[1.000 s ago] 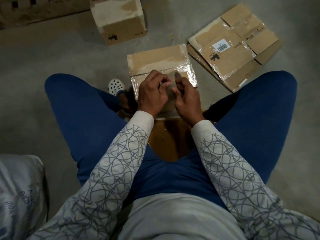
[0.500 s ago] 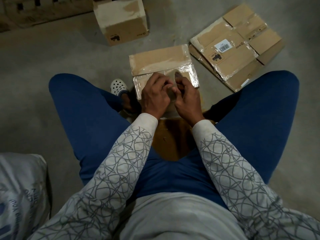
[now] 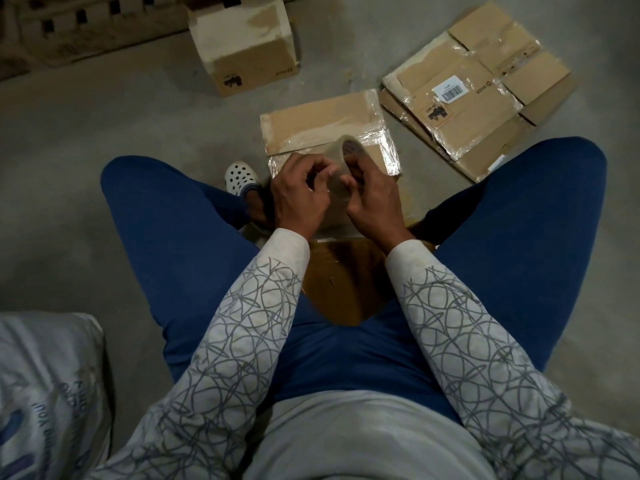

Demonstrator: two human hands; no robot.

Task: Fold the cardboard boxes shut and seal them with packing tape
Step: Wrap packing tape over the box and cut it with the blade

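— Concrete floor (image 3: 104,140): where did the cardboard box (image 3: 322,123) lie?
— Just before you, partly taped. Your left hand (image 3: 299,195) and right hand (image 3: 374,195) both gripped the tape roll (image 3: 337,187) over its near edge, fingers curled.

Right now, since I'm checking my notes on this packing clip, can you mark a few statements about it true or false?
1. The left hand and right hand both hold the tape roll. True.
2. The flattened boxes carry no label. False: a barcode label is stuck on them.
3. The box in front of the hands carries no tape. False: clear tape covers its near part.
4. A white clog shows beside the left hand. True.
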